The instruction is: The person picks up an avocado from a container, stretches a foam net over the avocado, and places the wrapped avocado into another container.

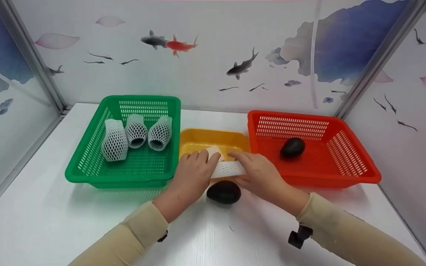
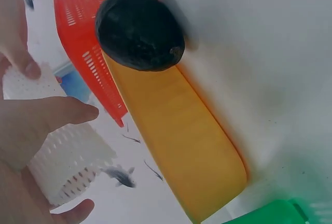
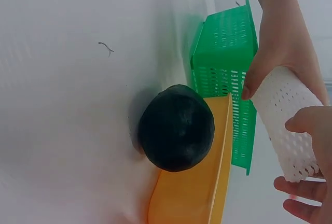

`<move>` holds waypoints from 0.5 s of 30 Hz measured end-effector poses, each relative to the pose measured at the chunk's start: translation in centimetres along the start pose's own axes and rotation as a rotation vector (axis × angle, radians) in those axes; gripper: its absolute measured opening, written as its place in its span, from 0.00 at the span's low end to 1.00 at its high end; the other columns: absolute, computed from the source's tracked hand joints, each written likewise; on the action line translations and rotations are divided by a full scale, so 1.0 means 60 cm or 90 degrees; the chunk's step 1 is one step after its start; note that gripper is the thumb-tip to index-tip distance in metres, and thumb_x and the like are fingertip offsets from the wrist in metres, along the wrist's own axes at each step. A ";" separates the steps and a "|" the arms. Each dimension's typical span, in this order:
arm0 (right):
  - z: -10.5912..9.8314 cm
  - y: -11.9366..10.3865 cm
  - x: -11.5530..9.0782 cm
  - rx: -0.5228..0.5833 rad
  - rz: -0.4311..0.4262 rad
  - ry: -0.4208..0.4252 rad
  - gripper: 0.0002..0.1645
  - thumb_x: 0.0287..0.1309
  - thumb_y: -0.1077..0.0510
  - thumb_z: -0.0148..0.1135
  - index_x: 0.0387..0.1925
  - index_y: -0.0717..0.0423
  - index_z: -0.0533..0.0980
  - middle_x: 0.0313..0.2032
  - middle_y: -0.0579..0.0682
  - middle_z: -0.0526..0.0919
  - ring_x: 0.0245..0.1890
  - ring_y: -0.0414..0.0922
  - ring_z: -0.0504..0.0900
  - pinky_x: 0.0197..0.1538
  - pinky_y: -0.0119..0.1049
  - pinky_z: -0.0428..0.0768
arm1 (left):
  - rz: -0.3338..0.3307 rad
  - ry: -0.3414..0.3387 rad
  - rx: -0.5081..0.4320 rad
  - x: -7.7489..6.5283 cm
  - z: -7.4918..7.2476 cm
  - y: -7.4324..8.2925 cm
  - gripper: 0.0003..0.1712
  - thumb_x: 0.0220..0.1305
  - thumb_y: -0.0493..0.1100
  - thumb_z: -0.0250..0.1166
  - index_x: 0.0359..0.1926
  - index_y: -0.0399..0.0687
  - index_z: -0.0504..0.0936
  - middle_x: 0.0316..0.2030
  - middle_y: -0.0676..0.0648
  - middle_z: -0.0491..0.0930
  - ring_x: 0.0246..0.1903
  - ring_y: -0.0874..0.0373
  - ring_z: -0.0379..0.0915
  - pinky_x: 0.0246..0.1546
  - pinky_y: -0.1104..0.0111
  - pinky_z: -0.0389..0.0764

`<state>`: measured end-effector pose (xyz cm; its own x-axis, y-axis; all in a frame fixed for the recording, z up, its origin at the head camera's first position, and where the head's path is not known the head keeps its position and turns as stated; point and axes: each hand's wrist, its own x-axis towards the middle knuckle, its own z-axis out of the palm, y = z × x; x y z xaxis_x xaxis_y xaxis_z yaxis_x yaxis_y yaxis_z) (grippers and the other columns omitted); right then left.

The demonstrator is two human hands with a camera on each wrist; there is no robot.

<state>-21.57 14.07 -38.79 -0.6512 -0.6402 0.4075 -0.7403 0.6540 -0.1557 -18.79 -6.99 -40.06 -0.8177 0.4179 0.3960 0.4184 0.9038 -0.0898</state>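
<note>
Both hands hold a white foam net sleeve [image 1: 228,169] level above the front of the yellow tray. The left hand [image 1: 196,170] grips its left end, and the right hand [image 1: 259,171] has thumb and fingers about its right end. In the right wrist view, the sleeve [image 3: 288,112] looks like a flattened tube, with the right thumb lying on its side. A dark avocado [image 1: 224,192] lies on the white table just below the hands. Both wrist views show this avocado [image 2: 140,31] in front of the yellow tray [image 2: 181,141], outside the sleeve.
At left, a green basket [image 1: 124,180] contains several dark fruits in foam nets [image 1: 115,142]. A red basket [image 1: 316,179] at right contains one bare avocado [image 1: 293,147]. Between them, the yellow tray [image 1: 213,133] has white foam pieces inside. A printed wall panel [image 1: 198,74] stands behind.
</note>
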 end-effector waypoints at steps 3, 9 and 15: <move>0.000 -0.011 -0.005 0.020 0.012 -0.006 0.34 0.49 0.54 0.76 0.58 0.50 0.72 0.49 0.48 0.82 0.42 0.45 0.79 0.49 0.39 0.80 | 0.017 0.034 0.002 -0.009 0.003 0.000 0.33 0.57 0.50 0.73 0.61 0.50 0.72 0.42 0.44 0.78 0.37 0.49 0.75 0.39 0.60 0.78; 0.001 -0.026 -0.018 0.052 0.023 -0.038 0.31 0.52 0.53 0.74 0.57 0.50 0.72 0.49 0.48 0.82 0.45 0.46 0.79 0.51 0.42 0.80 | 0.063 0.094 -0.041 -0.030 0.007 -0.007 0.33 0.51 0.46 0.76 0.56 0.46 0.73 0.30 0.47 0.83 0.28 0.52 0.78 0.29 0.64 0.78; 0.004 -0.022 -0.025 0.047 0.029 -0.091 0.33 0.55 0.49 0.71 0.60 0.49 0.70 0.51 0.47 0.81 0.45 0.45 0.80 0.50 0.44 0.79 | 0.072 0.048 -0.107 -0.047 0.004 -0.022 0.32 0.46 0.40 0.77 0.51 0.46 0.71 0.26 0.48 0.81 0.21 0.52 0.76 0.20 0.64 0.76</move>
<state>-19.66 14.06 -39.37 -0.6974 -0.6651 0.2670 -0.7165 0.6554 -0.2389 -17.12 -9.37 -41.29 -0.7331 0.5015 0.4594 0.5704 0.8212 0.0138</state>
